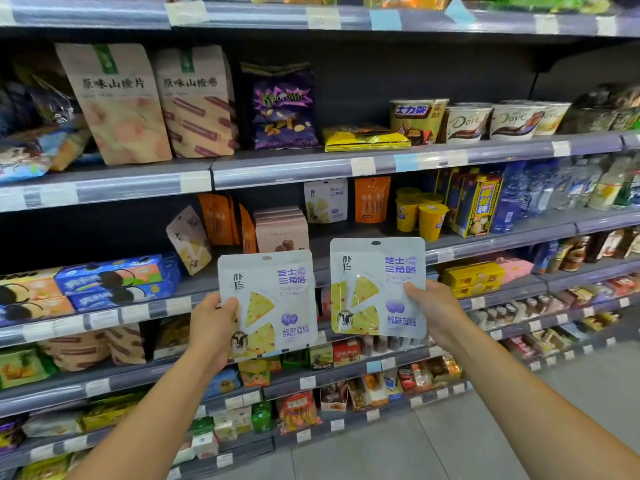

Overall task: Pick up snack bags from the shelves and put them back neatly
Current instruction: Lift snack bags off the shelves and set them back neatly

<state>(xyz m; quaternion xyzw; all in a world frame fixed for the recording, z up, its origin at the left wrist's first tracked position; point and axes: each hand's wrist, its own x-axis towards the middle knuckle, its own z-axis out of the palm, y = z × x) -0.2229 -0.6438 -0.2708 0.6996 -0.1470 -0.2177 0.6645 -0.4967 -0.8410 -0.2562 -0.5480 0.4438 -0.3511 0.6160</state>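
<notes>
Just short of the shelf [498, 244], the left grip [212, 315] is pinching one cheese bag [273, 296] by its edge and the right grip [431, 306] is pinching a second bag [372, 285], both upright and label-forward, seemingly being squared up for restocking beyond the grips.

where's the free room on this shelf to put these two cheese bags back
Bare shelf shows in front of the upright cheese bag and orange pouch, between the pink boxes and yellow cups. Dark open space lies behind the blue cookie boxes, left of the tilted cheese bag. Crowded: from the tilted bag through the pink boxes, and right of the cups.
</notes>
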